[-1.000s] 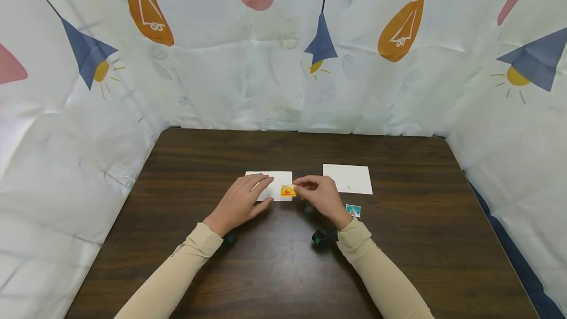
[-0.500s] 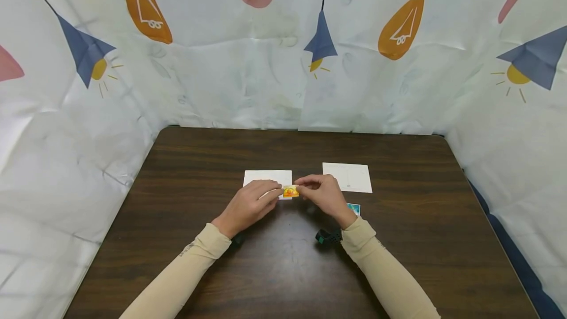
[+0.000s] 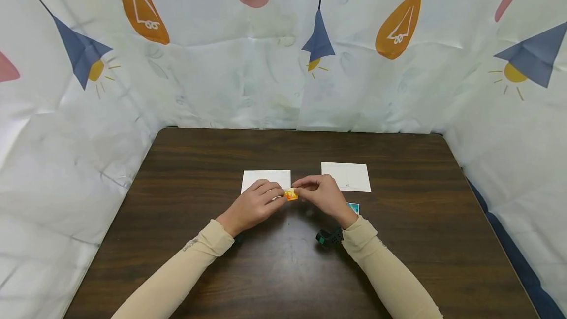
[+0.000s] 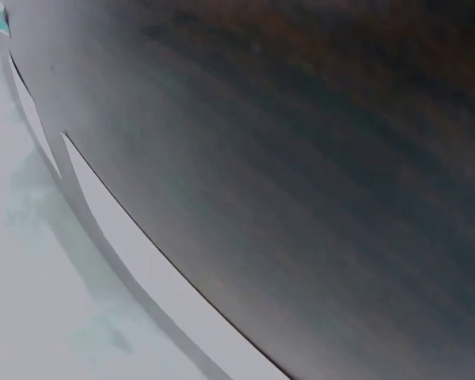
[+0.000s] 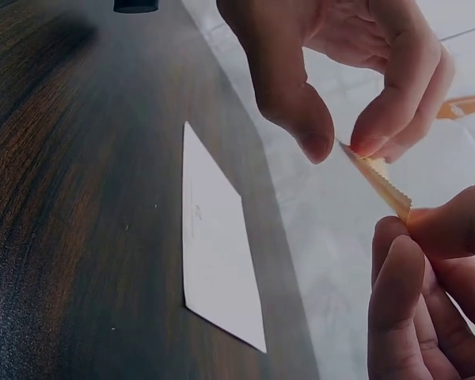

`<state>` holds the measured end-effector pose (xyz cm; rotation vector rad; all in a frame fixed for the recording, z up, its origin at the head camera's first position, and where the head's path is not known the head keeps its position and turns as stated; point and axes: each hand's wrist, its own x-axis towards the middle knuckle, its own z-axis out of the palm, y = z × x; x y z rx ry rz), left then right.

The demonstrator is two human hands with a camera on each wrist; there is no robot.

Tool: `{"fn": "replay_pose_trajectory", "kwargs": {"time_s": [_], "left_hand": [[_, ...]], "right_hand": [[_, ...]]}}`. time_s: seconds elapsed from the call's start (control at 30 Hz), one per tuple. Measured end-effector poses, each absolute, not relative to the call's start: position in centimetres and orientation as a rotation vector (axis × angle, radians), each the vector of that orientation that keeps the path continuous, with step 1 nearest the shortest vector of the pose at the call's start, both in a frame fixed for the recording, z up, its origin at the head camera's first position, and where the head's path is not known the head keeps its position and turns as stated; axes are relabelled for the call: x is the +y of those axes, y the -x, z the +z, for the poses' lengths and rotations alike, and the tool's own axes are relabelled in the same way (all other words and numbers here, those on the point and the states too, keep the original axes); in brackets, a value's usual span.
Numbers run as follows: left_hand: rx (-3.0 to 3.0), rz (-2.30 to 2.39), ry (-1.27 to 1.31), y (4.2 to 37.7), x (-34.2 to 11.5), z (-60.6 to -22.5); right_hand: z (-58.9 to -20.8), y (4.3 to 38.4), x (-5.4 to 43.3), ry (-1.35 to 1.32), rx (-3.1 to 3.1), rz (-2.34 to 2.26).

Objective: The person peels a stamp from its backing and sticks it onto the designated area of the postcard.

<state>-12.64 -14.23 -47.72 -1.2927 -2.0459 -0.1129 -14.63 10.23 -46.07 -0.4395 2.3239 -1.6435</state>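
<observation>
Both hands meet at a small yellow-orange postage stamp (image 3: 291, 194) beside the near right corner of the left white card (image 3: 266, 179). In the right wrist view the stamp (image 5: 384, 188) is tilted above the table, with a toothed edge showing. My right hand (image 3: 322, 197) pinches its right end between thumb and fingertips. The left hand (image 3: 257, 204) has thumb and index finger at the other end, curled about the stamp's edge. In the left wrist view no hand shows, only card edges, table and a teal corner.
A second white card (image 3: 347, 176) with a small printed mark lies to the right. A teal stamp (image 3: 353, 207), partly hidden by the right wrist, lies below it. The dark wooden table (image 3: 292, 270) is bordered by a white patterned cloth (image 3: 248, 82).
My left hand has come off the left card and moved right and slightly toward me, its fingers closing on the stamp's left end. The right hand keeps its pinch, nearly still.
</observation>
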Motion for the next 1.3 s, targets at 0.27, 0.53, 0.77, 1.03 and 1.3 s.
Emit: {"fn": "replay_pose_trajectory", "kwargs": {"time_s": [0.27,0.53,0.77,1.03,1.3], "left_hand": [[-1.982,-0.04,1.372,12.9,-14.1,-47.4],[-1.976,-0.06,1.419,12.7,-13.8,-47.1],[-2.013,-0.167,1.403,12.5,-13.6,-47.1],[-2.046,-0.278,1.371,12.4,-13.4,-47.1],[-2.062,-0.456,1.308,12.1,-12.8,-47.4]], "right_hand": [[-46.2,14.7,10.6,0.436,2.303,-1.626],[-46.2,14.5,10.7,0.445,2.315,-1.617],[-46.3,14.3,10.9,0.472,2.364,-1.59],[-46.3,14.2,11.0,0.479,2.439,-1.681],[-46.2,13.9,11.5,0.578,2.462,-1.775]]}}
